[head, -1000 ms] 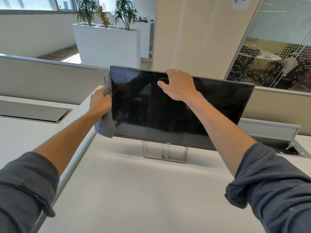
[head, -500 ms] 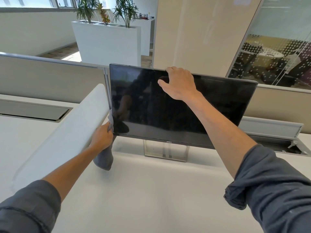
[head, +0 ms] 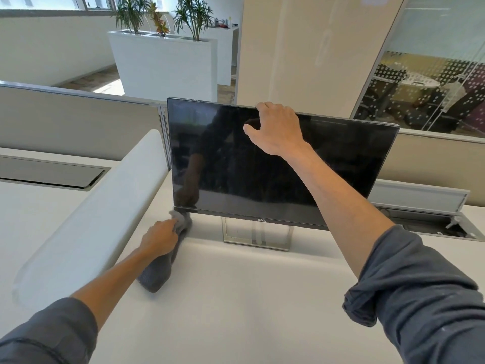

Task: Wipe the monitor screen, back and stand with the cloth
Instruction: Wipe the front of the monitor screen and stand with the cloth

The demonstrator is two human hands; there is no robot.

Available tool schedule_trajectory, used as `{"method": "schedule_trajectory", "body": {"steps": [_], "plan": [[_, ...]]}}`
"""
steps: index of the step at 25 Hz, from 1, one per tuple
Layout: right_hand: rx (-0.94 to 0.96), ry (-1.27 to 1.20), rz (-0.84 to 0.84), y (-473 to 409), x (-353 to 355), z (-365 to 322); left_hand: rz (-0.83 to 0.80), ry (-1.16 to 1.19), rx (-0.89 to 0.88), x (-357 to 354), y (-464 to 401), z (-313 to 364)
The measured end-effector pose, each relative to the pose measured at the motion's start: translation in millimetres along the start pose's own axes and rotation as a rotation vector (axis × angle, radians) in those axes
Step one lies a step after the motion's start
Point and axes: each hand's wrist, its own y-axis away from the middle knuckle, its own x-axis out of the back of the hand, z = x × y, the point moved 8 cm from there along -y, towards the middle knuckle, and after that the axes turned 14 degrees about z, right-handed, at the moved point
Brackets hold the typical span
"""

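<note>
1. Hands work opposite ends of the job: the right hand (head: 275, 130) hooks its fingers over the top edge of the monitor (head: 275, 179), thumb on the screen, steadying it on the counter (head: 236, 298).
2. Long axis of the monitor runs left to right, tilted slightly — its lower left corner lies nearest the left hand (head: 160, 240).
3. Fingers of that hand grip the grey cloth (head: 157, 274) bunched, its tip touching the corner.
4. Next stretch, likely rightward along the bottom edge toward the stand (head: 257, 235) — the left hand's reach.

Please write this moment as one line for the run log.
left hand: holds cloth at monitor lower left corner | right hand: steadies monitor top edge | stand: untouched
</note>
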Motion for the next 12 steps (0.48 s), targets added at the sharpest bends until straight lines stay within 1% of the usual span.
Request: {"method": "schedule_trajectory", "body": {"steps": [2,4,5,6,7,9,10,11,12], "plan": [[-0.012,0.005,-0.04,0.1,-1.9,2.0,0.0,0.04,-0.001,-5.4,12.3,14.7],[-0.022,0.027,-0.101,5.0,-7.5,3.6,0.08,0.172,0.034,1.2,22.4,29.8],[-0.022,0.041,-0.102,11.7,-7.8,2.8,0.119,0.242,0.051,5.2,26.8,34.9],[-0.021,0.041,-0.06,21.1,-5.3,-0.1,0.144,0.306,0.077,9.7,31.7,38.5],[-0.025,0.007,0.028,34.4,1.4,-5.8,0.159,0.367,0.113,13.8,36.8,39.9],[-0.049,-0.178,0.239,75.3,17.5,-21.0,0.171,0.464,0.196,18.4,47.2,40.0],[-0.078,-0.289,0.305,102.5,19.9,-27.9,0.168,0.507,0.229,18.2,53.3,39.5],[-0.138,-0.379,0.307,132.6,14.0,-32.7,0.158,0.559,0.261,17.7,59.6,39.2],[-0.233,-0.443,0.246,162.9,1.3,-35.5,0.141,0.634,0.299,16.5,65.8,39.7]]}}
